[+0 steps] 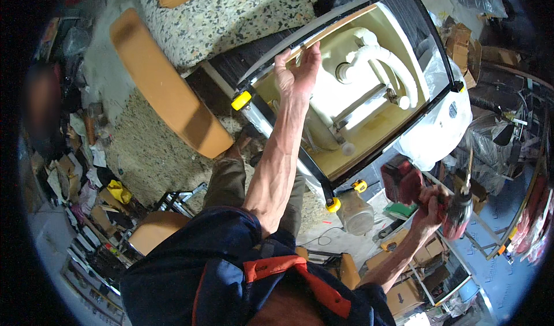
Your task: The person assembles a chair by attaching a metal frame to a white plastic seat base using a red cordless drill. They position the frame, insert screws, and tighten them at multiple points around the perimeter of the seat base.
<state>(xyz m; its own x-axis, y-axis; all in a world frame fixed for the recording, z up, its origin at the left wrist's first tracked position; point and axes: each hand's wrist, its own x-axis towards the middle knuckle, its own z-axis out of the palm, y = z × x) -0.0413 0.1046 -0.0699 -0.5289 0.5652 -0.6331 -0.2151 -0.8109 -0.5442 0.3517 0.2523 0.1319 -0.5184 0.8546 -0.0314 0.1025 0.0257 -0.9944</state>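
Observation:
An open box-like housing (375,158) with a cream inside and a black edge frame lies tilted in front of me. Inside it are a white corrugated hose (388,55), white pipes and a grey metal bar (360,107). My left hand (297,75) reaches across it, thumb and fingers closed on its far rim, where a thin tan strip (340,23) runs. To the right, away from the housing, my right hand (430,210) grips a red cordless drill (455,210) by its handle. The long bit (469,167) points away from me.
Yellow corner pieces (241,100) sit on the frame. A yellow tape measure (359,186) and a clear container (356,213) stand by its near corner. An orange padded piece (167,83) lies at left beside a speckled foam block (231,26). Cartons (404,297) and clutter lie at right.

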